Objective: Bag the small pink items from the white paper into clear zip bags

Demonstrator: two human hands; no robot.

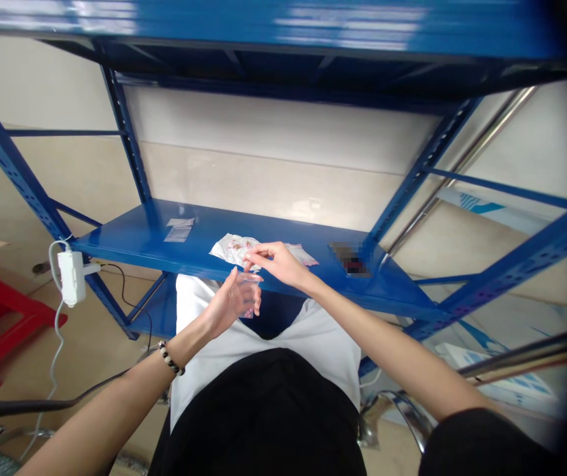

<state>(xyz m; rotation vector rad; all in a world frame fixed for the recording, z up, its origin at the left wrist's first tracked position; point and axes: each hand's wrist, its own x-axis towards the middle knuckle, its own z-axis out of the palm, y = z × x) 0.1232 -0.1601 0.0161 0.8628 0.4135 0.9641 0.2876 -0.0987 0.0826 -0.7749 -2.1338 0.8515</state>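
In the head view, our left hand (227,305) is just below the middle of the frame, with a small clear bag (249,291) held between thumb and fingers. The bag's long axis runs roughly up and down the frame, its upper edge towards the blue shelf (204,261). Our right hand (283,263) comes in from the lower right, its fingertips bunched right at that upper edge; whether they pinch something small or touch the plastic, we cannot tell.

The relation that matters is this short one: the bag's upper edge lies directly under the right fingertips, while the left hand carries the bag from the lower left. A crumpled white sheet (228,249) with small reddish pieces on it lies just to the upper left of the right fingertips, so the right hand is the nearer one to it.
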